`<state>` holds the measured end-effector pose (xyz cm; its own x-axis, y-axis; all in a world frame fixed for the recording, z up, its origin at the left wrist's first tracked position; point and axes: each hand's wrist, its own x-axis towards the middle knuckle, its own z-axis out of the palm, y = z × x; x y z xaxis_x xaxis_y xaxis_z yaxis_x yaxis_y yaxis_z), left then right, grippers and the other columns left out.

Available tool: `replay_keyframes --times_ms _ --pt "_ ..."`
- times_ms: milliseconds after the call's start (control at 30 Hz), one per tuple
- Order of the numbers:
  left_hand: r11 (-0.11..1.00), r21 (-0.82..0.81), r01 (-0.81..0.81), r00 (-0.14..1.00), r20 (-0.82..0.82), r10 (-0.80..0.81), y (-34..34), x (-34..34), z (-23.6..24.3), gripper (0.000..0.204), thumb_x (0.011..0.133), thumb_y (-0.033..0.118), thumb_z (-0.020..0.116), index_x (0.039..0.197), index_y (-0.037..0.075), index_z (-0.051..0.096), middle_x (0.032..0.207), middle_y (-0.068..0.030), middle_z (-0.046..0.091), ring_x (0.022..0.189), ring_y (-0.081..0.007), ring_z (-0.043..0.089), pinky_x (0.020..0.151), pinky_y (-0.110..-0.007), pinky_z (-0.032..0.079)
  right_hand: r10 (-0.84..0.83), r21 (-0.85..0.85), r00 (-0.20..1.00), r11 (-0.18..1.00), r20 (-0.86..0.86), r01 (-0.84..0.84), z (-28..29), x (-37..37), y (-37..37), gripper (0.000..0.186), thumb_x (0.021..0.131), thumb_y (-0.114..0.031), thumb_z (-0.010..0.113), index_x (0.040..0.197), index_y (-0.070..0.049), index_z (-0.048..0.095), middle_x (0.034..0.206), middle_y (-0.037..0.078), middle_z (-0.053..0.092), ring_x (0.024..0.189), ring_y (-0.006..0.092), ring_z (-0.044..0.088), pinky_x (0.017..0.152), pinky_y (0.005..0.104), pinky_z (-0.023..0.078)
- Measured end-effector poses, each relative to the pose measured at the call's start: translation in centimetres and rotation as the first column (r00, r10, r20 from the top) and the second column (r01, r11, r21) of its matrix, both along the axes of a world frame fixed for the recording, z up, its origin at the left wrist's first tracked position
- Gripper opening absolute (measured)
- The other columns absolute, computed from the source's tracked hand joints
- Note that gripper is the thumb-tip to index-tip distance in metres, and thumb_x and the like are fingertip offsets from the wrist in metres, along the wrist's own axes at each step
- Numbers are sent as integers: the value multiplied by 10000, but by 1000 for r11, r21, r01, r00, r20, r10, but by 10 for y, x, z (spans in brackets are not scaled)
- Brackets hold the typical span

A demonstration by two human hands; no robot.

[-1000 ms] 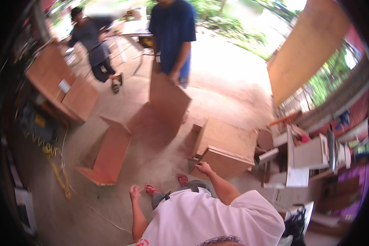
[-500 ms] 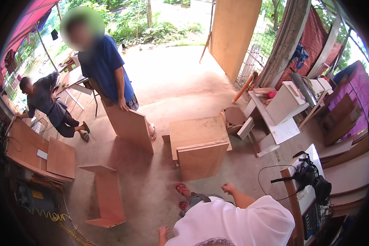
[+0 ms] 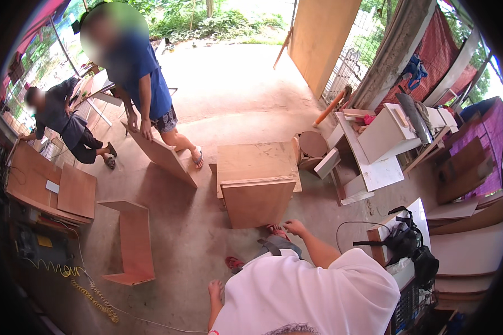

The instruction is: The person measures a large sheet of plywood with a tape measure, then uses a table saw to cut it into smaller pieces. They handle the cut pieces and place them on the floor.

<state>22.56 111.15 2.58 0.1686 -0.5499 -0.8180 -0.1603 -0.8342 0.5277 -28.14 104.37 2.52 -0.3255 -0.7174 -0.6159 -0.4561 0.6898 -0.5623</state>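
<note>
My right hand [image 3: 295,226] hangs loosely in front of my body, with nothing visible in it. It is nearest to the upright wooden panel [image 3: 257,207] that leans against a low wooden box-like piece [image 3: 257,161]. My left hand [image 3: 215,288] hangs low at my left side, its fingers loosely bent and nothing seen in them. Left of it, a three-sided brown wooden frame [image 3: 135,245] rests on the floor, out of reach. Neither hand touches any furniture piece.
A person in blue [image 3: 134,67] holds a tilted wooden panel [image 3: 159,156]. Another person in dark clothes [image 3: 64,123] leans by stacked boards [image 3: 50,187]. At right stand a white desk-like piece [image 3: 374,167] and a table with a black bag [image 3: 402,237]. A yellow coiled hose [image 3: 98,301] lies left.
I have stepped forward, closer to the wooden box-like piece, and my right hand has moved up and left in view. The person in blue has bent down, and their panel now leans lower.
</note>
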Motion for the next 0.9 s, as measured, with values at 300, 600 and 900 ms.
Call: replay_keyframes --times_ms 300,600,900 --pt "963 54 -265 964 14 264 -16 -97 -21 300 929 205 597 1185 56 552 928 -83 628 753 -187 602 612 -325 505 90 61 989 993 119 -98 8 -116 -62 455 832 -435 651 1106 -83 740 1040 163 735 909 297 727 849 391 566" --pt "990 11 -138 986 97 136 -27 -203 -11 400 872 190 639 1227 29 547 951 -106 618 775 -189 592 622 -324 491 -141 124 985 980 -102 153 -30 -305 -29 374 786 -381 638 917 -51 757 805 151 729 728 296 716 677 412 577" --pt "991 56 -123 951 291 102 -34 -226 45 446 871 207 647 1264 27 536 997 -114 629 793 -189 593 640 -321 492 -390 205 907 912 158 356 -59 -315 -10 395 850 -344 690 1078 -24 723 888 116 735 738 214 702 665 346 546"
